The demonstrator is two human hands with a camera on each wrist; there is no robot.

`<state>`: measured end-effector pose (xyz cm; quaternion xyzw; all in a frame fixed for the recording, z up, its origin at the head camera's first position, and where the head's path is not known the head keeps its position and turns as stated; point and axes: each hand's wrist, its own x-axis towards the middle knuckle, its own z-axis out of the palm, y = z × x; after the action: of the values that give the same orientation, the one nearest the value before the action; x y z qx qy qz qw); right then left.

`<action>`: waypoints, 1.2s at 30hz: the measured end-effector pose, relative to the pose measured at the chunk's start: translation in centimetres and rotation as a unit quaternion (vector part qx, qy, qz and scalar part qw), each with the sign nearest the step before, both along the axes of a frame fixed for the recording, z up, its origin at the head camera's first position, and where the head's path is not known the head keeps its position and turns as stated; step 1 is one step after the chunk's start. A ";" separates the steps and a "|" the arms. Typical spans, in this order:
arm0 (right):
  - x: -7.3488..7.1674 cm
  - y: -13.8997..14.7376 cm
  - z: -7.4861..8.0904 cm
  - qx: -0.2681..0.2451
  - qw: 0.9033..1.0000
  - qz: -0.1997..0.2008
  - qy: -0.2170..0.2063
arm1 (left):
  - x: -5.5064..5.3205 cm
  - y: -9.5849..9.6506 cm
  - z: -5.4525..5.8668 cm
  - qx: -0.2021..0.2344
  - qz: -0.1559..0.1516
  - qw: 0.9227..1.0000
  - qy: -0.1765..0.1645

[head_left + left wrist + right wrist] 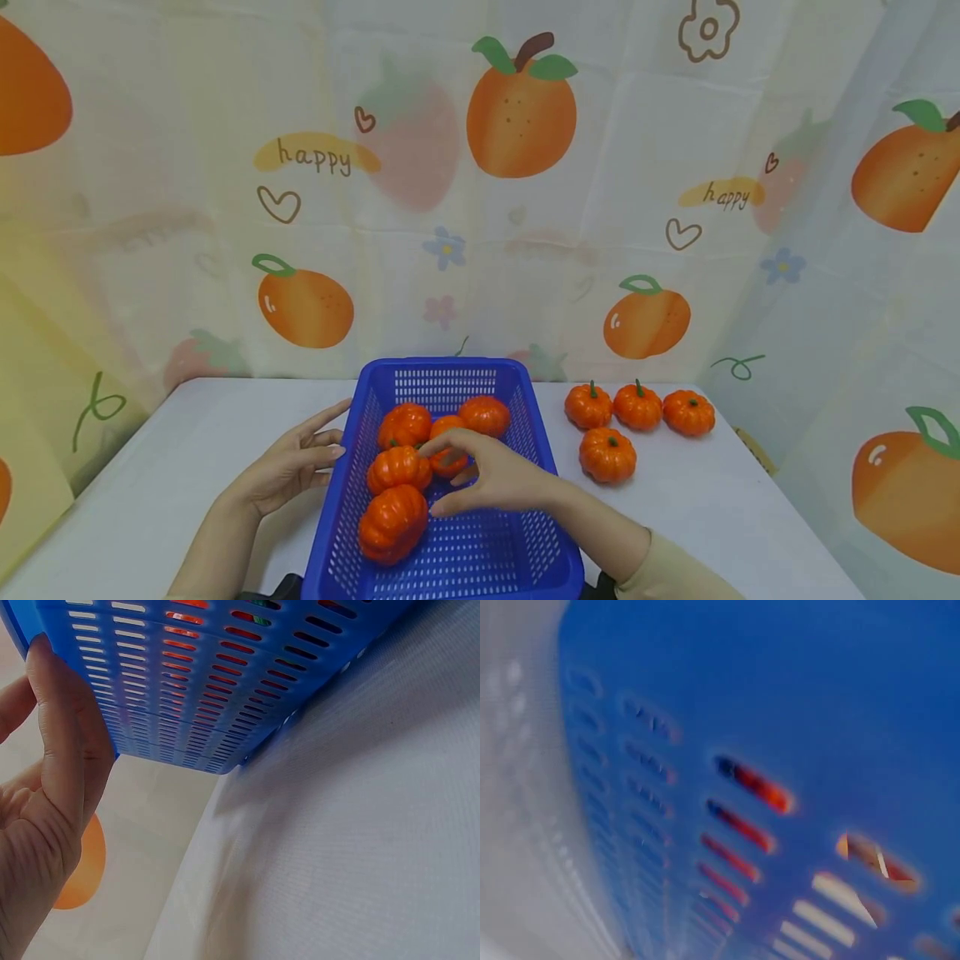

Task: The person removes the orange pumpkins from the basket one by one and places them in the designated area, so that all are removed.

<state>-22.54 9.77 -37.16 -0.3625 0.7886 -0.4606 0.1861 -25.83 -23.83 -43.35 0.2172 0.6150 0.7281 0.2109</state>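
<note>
A blue plastic basket (465, 575) with slotted walls stands on the table, holding several small orange pumpkins (393, 525). My left hand (288, 462) is at the basket's left side, fingers loosely extended; in the left wrist view its fingertips (43, 656) are right at the rim. Inside the basket, my right hand (498, 475) reaches over from the right side, thumb and fingers apart. Its fingertips overlap a pumpkin (448, 462) in the middle of the group, which they partly hide. The right wrist view shows mostly the slotted basket wall (817, 690), with the hand's fingers hidden.
To the right of the basket, several more orange pumpkins (607, 456) sit on the white table (697, 517). A patterned curtain (420, 275) with printed oranges hangs behind the table and along its sides. A small yellowish object (753, 450) lies by the table's right edge.
</note>
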 end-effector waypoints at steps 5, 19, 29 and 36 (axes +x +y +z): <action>0.1 -1.2 0.2 0.025 0.999 0.024 -0.002 | 0.1 0.0 0.1 -0.005 0.006 1.000 -0.002; 0.1 -2.2 -0.9 0.060 0.995 0.073 0.010 | -0.1 0.0 0.1 -0.010 0.006 1.000 0.002; 0.0 -2.3 -1.5 0.116 0.986 0.106 0.054 | -0.1 -0.2 -0.1 -0.011 0.004 1.000 0.003; 0.5 -2.2 -1.8 0.179 0.968 0.114 0.130 | -0.1 -0.1 -0.1 -0.015 0.006 1.000 0.001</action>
<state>-22.05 7.55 -38.92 -0.4674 0.8293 -0.2361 0.1948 -25.96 -23.95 -43.49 0.2112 0.6275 0.7195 0.2096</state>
